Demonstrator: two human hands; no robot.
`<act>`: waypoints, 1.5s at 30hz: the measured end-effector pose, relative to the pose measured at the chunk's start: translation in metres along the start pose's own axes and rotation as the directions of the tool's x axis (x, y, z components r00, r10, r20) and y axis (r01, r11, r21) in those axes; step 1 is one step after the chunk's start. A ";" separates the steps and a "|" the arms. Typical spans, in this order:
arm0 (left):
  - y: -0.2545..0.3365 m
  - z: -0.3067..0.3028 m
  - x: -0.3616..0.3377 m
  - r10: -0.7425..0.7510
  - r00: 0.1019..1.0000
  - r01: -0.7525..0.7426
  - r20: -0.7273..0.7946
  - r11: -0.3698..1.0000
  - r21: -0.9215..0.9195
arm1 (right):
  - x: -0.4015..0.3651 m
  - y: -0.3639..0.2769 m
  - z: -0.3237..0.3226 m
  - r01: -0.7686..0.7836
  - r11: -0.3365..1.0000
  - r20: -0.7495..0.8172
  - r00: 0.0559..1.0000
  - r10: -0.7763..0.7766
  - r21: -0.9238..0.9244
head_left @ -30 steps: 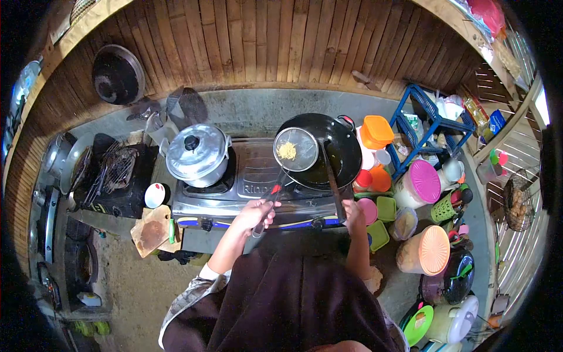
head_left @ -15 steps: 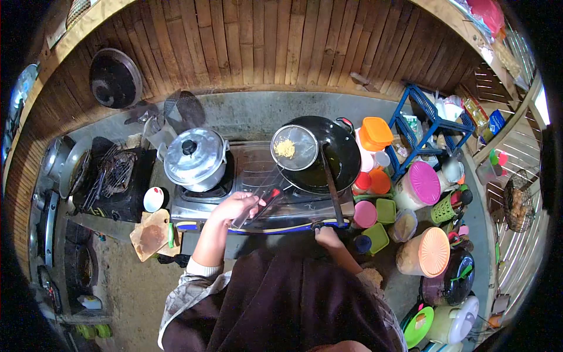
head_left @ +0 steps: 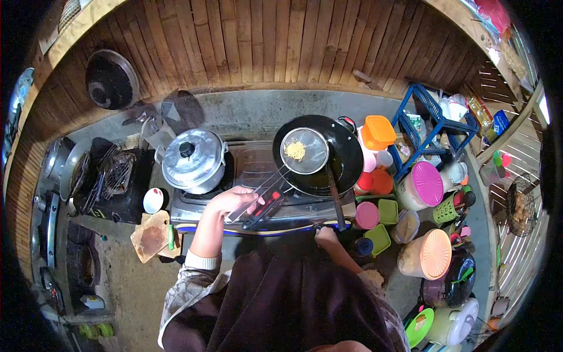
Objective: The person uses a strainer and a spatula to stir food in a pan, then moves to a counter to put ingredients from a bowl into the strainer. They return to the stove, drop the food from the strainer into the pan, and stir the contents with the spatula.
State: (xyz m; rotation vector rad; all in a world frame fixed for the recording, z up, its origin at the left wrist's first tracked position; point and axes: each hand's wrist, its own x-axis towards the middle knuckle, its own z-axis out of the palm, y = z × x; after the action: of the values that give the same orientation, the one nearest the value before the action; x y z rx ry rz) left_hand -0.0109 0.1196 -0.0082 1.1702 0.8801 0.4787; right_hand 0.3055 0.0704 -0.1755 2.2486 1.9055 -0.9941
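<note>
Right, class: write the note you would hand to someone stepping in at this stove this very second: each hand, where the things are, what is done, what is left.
Left hand: closed on the handle of the strainer, which it holds over the wok.
Right hand: at the front edge of the stove, by the knobs; its grip is unclear.
Things: yellow food lies in the strainer; the spatula leans in the wok; the lidded pot sits on the left burner.
Done: the food is in the strainer, clear of the wok.
Left: the food is not yet set down anywhere.

Strainer (head_left: pixel 304 151) over wok (head_left: pixel 340 146), pot (head_left: pixel 190 159) left.
</note>
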 end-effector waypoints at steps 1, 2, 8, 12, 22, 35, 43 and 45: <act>-0.001 0.001 0.001 -0.003 1.000 0.003 0.003 1.000 -0.017 | -0.007 -0.008 -0.008 -0.014 1.000 0.010 1.000 0.014 -0.020; -0.001 0.001 0.002 -0.005 1.000 0.005 0.006 0.999 -0.034 | -0.010 -0.013 -0.013 -0.027 0.999 0.018 0.999 0.028 -0.041; 0.005 0.009 0.004 0.008 0.998 0.000 0.060 0.992 -0.123 | -0.004 -0.020 -0.018 -0.060 0.965 0.140 0.985 0.098 -0.257; -0.006 0.007 0.009 0.046 0.995 -0.030 0.093 0.985 -0.168 | 0.013 -0.013 0.006 -0.009 0.928 0.082 0.996 0.042 -0.371; -0.018 0.003 0.019 0.065 0.988 -0.043 0.141 0.986 -0.159 | 0.030 0.018 0.063 0.203 0.774 -0.323 0.824 -0.466 -0.599; -0.030 0.004 0.030 0.096 0.987 -0.076 0.128 0.986 -0.152 | 0.100 0.050 0.142 -0.001 0.726 -0.121 0.986 -0.114 -0.688; -0.031 0.007 0.031 0.138 0.981 -0.107 0.138 0.971 -0.212 | 0.071 0.022 0.104 -0.058 0.688 -0.152 0.985 -0.077 -0.724; -0.032 0.006 0.032 0.125 0.981 -0.095 0.149 0.976 -0.195 | 0.065 0.014 0.095 -0.072 0.679 -0.161 0.985 -0.068 -0.731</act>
State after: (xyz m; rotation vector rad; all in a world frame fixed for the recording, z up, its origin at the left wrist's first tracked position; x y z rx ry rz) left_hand 0.0095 0.1288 -0.0479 1.0719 0.6192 0.5376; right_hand 0.2783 0.0843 -0.2876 1.8553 1.8710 0.0474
